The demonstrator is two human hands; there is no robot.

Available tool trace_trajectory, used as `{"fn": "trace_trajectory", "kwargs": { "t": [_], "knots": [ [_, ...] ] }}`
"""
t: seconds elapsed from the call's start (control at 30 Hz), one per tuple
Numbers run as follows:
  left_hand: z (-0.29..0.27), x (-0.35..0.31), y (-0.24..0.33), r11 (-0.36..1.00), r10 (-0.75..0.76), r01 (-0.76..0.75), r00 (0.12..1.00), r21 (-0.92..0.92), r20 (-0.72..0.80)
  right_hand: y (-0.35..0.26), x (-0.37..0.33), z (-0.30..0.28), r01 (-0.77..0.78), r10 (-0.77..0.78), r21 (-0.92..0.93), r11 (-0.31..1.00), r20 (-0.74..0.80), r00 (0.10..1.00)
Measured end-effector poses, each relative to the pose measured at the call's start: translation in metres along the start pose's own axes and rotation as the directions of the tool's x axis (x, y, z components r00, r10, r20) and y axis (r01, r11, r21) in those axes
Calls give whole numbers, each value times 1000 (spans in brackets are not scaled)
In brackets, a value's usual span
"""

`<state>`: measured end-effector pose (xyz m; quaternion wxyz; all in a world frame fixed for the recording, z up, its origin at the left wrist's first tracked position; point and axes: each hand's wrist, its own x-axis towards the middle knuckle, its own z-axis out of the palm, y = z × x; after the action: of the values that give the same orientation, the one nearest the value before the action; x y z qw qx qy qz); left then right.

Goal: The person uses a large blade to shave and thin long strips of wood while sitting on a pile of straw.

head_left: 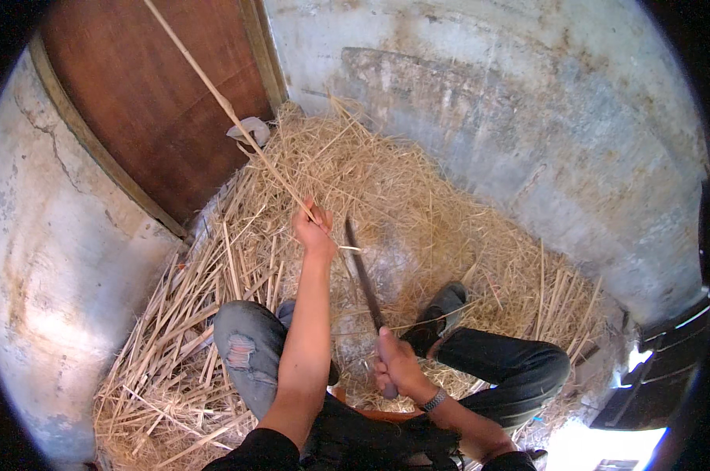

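My left hand (pixel 313 228) is closed around a long, thin bamboo strip (pixel 214 88). The strip slants up to the far left, past the door, with a knot partway along it. Just below this hand, a short pale end (pixel 349 248) crosses in front of the knife blade. My right hand (pixel 402 367) grips the wooden handle of a long dark knife (pixel 364 281), its blade pointing away from me toward the left hand. I cannot tell whether blade and strip touch.
Shavings and fibres (pixel 386 169) are heaped between my legs and the wall. Split strips (pixel 190 345) lie in a pile on the left. A brown door (pixel 159 86) and stained walls (pixel 520 118) close in the corner. A whitish bag (pixel 250 131) sits by the door.
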<state>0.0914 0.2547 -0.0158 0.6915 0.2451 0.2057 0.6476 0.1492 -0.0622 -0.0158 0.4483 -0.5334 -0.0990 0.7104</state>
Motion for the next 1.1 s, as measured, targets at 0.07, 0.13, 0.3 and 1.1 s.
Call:
{"fn": "trace_trajectory", "kwargs": {
  "t": [0.07, 0.13, 0.3, 1.1],
  "knots": [
    [-4, 4, 0, 1000, 21, -22, 999, 19, 39, -26, -8, 8, 301, -319, -149, 942, -113, 941],
    [2, 0, -3, 999, 40, -40, 999, 32, -12, -47, -12, 8, 457, -462, -67, 887, -92, 882],
    [9, -2, -2, 997, 47, -44, 998, 60, -48, 15, 12, -5, 348, -347, 69, 935, -29, 937],
    [29, -36, -19, 976, 123, -102, 987, 191, -100, -16, -19, -3, 183, -184, -23, 983, -62, 981]
  ]
}}
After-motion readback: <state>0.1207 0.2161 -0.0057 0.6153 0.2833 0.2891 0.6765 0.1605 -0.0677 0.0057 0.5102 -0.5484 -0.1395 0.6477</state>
